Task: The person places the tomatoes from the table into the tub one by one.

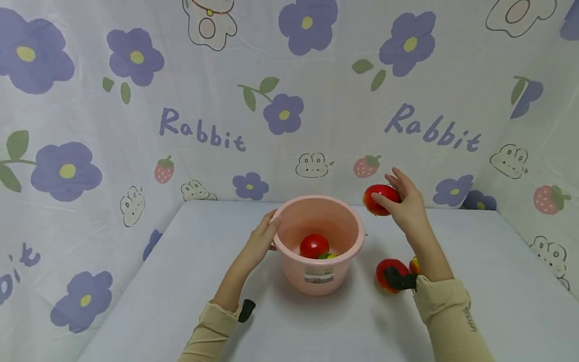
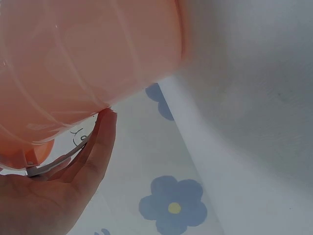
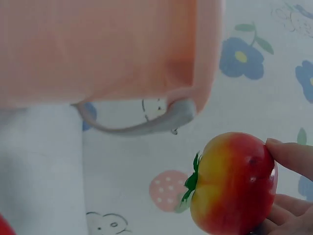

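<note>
A pink plastic bucket [image 1: 318,274] stands in the middle of the white table [image 1: 181,281], with a red tomato [image 1: 314,246] and a bit of something yellow inside. My left hand [image 1: 262,240] grips its left rim; the left wrist view shows the bucket wall [image 2: 83,58] and my thumb [image 2: 100,142] against it. My right hand [image 1: 406,203] holds a red-yellow tomato [image 1: 380,198] in the air, just right of and above the bucket's rim. The right wrist view shows that tomato [image 3: 234,183] pinched by my fingers [image 3: 291,156], below the bucket [image 3: 98,49] and its grey handle [image 3: 146,125].
Two more red-yellow fruits [image 1: 390,275] lie on the table right of the bucket, partly behind my right forearm. A floral "Rabbit" cloth [image 1: 289,100] walls in the table at the back and both sides.
</note>
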Demonstrator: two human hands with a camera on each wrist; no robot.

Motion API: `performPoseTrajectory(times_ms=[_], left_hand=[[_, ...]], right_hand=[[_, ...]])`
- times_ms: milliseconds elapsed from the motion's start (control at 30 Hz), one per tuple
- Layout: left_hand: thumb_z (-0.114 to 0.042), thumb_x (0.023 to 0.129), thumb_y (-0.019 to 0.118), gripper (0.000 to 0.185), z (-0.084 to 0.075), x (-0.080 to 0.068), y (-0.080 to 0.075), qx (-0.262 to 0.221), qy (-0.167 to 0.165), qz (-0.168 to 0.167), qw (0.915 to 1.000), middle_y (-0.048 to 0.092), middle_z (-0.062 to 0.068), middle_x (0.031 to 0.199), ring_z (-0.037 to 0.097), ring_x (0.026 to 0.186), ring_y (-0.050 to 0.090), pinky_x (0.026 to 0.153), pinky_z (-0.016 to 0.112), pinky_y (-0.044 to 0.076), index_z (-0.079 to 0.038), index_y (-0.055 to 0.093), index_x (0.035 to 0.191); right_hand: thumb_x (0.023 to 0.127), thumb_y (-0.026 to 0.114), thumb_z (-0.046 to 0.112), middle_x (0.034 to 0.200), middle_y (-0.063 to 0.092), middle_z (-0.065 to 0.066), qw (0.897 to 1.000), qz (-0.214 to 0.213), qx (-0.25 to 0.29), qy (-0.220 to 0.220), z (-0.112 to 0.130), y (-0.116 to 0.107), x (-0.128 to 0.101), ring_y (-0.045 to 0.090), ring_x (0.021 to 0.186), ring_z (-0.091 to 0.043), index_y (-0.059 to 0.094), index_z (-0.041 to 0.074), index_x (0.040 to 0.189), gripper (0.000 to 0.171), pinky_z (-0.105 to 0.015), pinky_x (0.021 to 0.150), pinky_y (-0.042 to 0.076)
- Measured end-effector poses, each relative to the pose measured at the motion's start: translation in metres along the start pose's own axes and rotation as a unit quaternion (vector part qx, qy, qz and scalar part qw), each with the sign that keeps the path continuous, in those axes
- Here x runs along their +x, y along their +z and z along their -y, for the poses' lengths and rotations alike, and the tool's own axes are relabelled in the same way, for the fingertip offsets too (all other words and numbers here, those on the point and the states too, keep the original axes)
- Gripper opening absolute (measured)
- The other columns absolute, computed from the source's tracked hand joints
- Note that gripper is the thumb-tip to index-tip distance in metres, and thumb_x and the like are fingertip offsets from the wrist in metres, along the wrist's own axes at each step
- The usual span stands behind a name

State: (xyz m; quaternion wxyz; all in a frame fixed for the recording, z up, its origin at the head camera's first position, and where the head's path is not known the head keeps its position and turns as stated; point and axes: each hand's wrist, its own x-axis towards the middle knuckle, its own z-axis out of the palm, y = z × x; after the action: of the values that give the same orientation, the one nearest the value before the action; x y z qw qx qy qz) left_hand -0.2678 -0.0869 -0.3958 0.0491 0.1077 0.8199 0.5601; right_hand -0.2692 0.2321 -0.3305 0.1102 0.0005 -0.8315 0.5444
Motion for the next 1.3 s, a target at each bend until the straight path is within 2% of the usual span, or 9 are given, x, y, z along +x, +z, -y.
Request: performPoseTrajectory(times_ms=[67, 200, 433, 833, 1133, 1300], left_hand=[[-0.045, 0.105, 0.033, 0.055, 0.01, 0.006, 0.001, -0.001, 0.0, -0.005, 1.0, 0.051, 0.019, 0.144, 0.038, 0.111, 0.062, 0.079, 0.037, 0.059, -0.017, 0.031, 0.152], [-0.05, 0.103, 0.034, 0.055, 0.015, 0.008, 0.002, -0.001, 0.008, -0.013, 0.9999, 0.052, 0.017, 0.143, 0.036, 0.111, 0.063, 0.079, 0.037, 0.059, -0.022, 0.034, 0.151], [-0.052, 0.102, 0.034, 0.054, 0.014, 0.006, 0.002, -0.003, 0.012, -0.015, 0.9998, 0.054, 0.015, 0.142, 0.037, 0.112, 0.063, 0.078, 0.036, 0.059, -0.025, 0.036, 0.149], [-0.052, 0.102, 0.035, 0.055, 0.012, 0.006, 0.003, 0.0, 0.009, -0.016, 0.9998, 0.052, 0.015, 0.144, 0.036, 0.11, 0.064, 0.079, 0.038, 0.059, -0.024, 0.035, 0.15], [-0.04, 0.106, 0.033, 0.053, 0.011, 0.009, 0.003, -0.002, -0.002, -0.004, 1.0, 0.047, 0.021, 0.147, 0.043, 0.116, 0.06, 0.081, 0.042, 0.059, -0.014, 0.03, 0.152], [-0.045, 0.104, 0.035, 0.053, 0.013, 0.009, 0.003, 0.0, 0.004, -0.013, 0.9999, 0.05, 0.018, 0.145, 0.04, 0.113, 0.062, 0.081, 0.041, 0.059, -0.019, 0.034, 0.151]], right_hand=[[0.094, 0.065, 0.019, 0.16, 0.031, -0.01, 1.0, 0.003, 0.005, -0.014, 0.006, 0.003, 0.0, 0.029, 0.148, -0.034, 0.013, 0.018, 0.158, 0.083, -0.052, 0.113, 0.034], [0.094, 0.065, 0.016, 0.159, 0.033, -0.011, 0.999, 0.005, 0.007, -0.037, 0.019, 0.009, -0.001, 0.03, 0.147, -0.034, 0.015, 0.017, 0.158, 0.081, -0.052, 0.112, 0.035], [0.092, 0.066, 0.014, 0.157, 0.035, -0.012, 0.998, 0.007, 0.003, -0.058, 0.036, 0.023, -0.003, 0.031, 0.146, -0.037, 0.018, 0.016, 0.157, 0.081, -0.055, 0.109, 0.039], [0.092, 0.067, 0.014, 0.157, 0.038, -0.006, 0.997, 0.039, 0.023, -0.07, 0.055, 0.046, 0.0, 0.034, 0.146, -0.031, 0.021, 0.021, 0.156, 0.079, -0.049, 0.111, 0.04], [0.091, 0.067, 0.015, 0.156, 0.039, -0.003, 0.996, 0.048, 0.03, -0.075, 0.065, 0.059, 0.0, 0.037, 0.144, -0.029, 0.023, 0.024, 0.156, 0.078, -0.047, 0.11, 0.041], [0.092, 0.067, 0.014, 0.157, 0.038, -0.003, 0.994, 0.062, 0.045, -0.082, 0.07, 0.063, 0.0, 0.036, 0.144, -0.03, 0.023, 0.024, 0.156, 0.078, -0.047, 0.11, 0.042]])
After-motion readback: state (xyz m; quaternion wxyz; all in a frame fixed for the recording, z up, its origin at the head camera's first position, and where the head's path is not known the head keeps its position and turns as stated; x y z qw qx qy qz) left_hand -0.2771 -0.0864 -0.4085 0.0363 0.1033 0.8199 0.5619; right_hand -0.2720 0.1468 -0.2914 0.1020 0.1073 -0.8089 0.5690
